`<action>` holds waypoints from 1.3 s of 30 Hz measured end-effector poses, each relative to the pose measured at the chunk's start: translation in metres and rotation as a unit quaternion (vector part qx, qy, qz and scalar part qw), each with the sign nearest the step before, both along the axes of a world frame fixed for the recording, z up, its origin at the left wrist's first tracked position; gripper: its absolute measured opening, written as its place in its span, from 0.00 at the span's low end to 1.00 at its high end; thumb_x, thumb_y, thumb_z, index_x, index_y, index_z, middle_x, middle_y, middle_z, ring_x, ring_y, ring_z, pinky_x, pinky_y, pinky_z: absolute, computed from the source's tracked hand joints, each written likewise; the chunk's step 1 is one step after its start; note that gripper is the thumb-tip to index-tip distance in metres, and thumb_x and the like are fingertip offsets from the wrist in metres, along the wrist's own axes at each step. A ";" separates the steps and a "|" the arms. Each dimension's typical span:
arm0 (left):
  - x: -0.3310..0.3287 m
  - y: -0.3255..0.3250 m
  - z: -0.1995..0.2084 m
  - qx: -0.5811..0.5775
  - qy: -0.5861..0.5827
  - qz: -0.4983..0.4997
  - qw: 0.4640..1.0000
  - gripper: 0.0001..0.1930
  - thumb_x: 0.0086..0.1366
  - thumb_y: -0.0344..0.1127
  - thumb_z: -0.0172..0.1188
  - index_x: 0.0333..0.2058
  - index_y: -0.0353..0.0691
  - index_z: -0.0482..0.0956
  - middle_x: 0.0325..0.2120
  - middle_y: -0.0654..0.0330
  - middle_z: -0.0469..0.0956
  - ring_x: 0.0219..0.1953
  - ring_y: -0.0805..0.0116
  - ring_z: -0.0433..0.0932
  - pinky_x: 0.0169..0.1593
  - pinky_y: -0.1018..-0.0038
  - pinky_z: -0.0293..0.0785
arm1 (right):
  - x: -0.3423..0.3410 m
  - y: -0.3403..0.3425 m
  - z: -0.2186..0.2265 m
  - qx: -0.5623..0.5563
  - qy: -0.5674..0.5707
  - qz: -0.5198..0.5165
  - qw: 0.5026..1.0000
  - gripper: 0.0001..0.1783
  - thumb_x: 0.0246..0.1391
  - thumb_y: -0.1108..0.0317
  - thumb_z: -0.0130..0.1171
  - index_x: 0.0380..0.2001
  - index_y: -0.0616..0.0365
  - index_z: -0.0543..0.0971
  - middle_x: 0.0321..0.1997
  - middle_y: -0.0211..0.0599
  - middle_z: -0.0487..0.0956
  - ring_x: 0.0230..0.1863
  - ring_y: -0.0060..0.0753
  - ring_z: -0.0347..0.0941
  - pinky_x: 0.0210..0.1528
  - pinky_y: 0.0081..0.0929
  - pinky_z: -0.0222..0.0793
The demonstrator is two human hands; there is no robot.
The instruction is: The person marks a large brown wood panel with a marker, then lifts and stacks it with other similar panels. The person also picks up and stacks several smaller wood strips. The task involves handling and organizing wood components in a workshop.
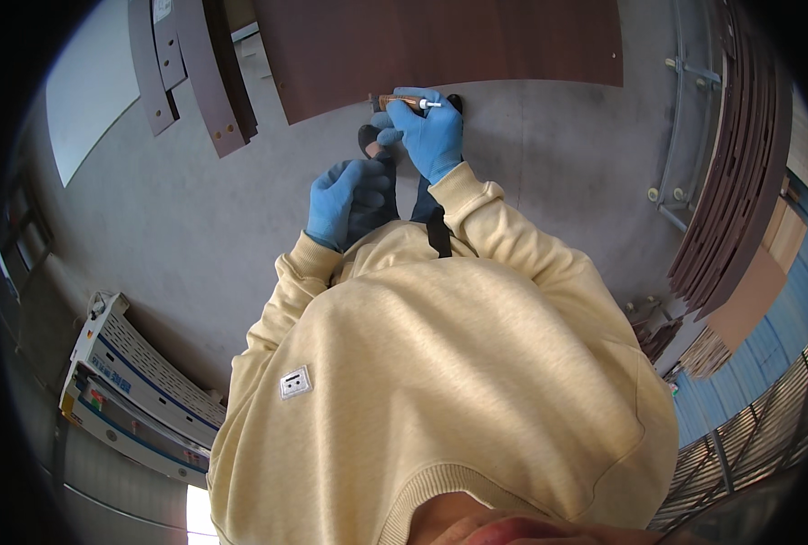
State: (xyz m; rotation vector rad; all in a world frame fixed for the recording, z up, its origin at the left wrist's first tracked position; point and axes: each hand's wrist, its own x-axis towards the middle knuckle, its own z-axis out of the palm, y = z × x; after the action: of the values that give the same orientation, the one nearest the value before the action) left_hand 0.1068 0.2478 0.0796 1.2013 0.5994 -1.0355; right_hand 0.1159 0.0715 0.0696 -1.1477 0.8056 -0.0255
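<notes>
In my blue-gloved right hand point(430, 136) is a slim pen-like stick point(400, 103) with a brown barrel, a dark end on the left and a white end on the right. My fingers wrap round it just short of the near edge of a large red-brown panel point(458, 41). My left hand point(344, 198), also in a blue glove, is lower and to the left, in front of my legs. Its fingers are curled in; whatever they may hold is hidden.
Narrow brown panels point(206, 82) with round holes stand at the upper left, beside a pale sheet point(91, 95). Several brown boards point(740, 163) are stacked at the right, next to a metal rack point(685, 136). A white-and-blue machine point(141, 391) is at lower left. Grey floor point(241, 191) surrounds my feet.
</notes>
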 end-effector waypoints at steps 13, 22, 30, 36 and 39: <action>-0.003 0.017 -0.009 0.001 0.003 0.008 1.000 0.16 0.71 0.42 0.58 0.46 0.35 0.83 0.37 0.57 0.86 0.29 0.72 0.81 0.35 0.77 0.80 | -0.010 0.000 -0.038 0.087 -0.017 -0.035 0.995 0.13 0.64 0.72 0.59 0.47 0.70 0.78 0.39 0.53 0.85 0.34 0.37 0.85 0.34 0.30 0.85; 0.001 0.019 -0.006 0.007 0.001 -0.019 1.000 0.17 0.75 0.41 0.53 0.48 0.32 0.82 0.39 0.54 0.85 0.36 0.68 0.84 0.44 0.74 0.83 | -0.022 -0.004 -0.041 0.106 -0.013 -0.007 0.994 0.12 0.65 0.75 0.57 0.48 0.70 0.77 0.38 0.52 0.85 0.30 0.34 0.83 0.36 0.27 0.84; 0.002 0.015 -0.003 0.005 0.011 0.001 1.000 0.16 0.73 0.41 0.56 0.46 0.34 0.83 0.38 0.56 0.86 0.31 0.71 0.82 0.38 0.76 0.81 | -0.024 -0.019 -0.014 -0.313 -0.117 0.168 0.927 0.15 0.57 0.72 0.63 0.47 0.62 0.78 0.33 0.43 0.86 0.27 0.36 0.82 0.32 0.30 0.79; 0.002 0.016 -0.004 -0.011 -0.002 0.009 1.000 0.16 0.73 0.43 0.57 0.46 0.35 0.83 0.37 0.57 0.86 0.29 0.72 0.81 0.37 0.76 0.80 | 0.012 -0.021 0.016 -0.654 -0.172 0.362 0.642 0.15 0.46 0.70 0.64 0.41 0.54 0.80 0.21 0.34 0.79 0.22 0.39 0.76 0.26 0.33 0.72; 0.004 0.019 0.000 -0.002 -0.004 -0.004 1.000 0.17 0.74 0.41 0.55 0.47 0.33 0.83 0.39 0.55 0.85 0.35 0.70 0.82 0.42 0.76 0.81 | 0.016 -0.014 0.009 -0.667 -0.162 0.373 0.624 0.12 0.47 0.72 0.61 0.38 0.53 0.81 0.20 0.34 0.77 0.22 0.41 0.75 0.26 0.35 0.70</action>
State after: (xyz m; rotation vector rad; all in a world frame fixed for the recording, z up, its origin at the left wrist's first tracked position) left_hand 0.1106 0.2671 0.0797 1.2054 0.5852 -1.0379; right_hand 0.1323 0.0571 0.0786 -2.7441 -0.2742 -0.1541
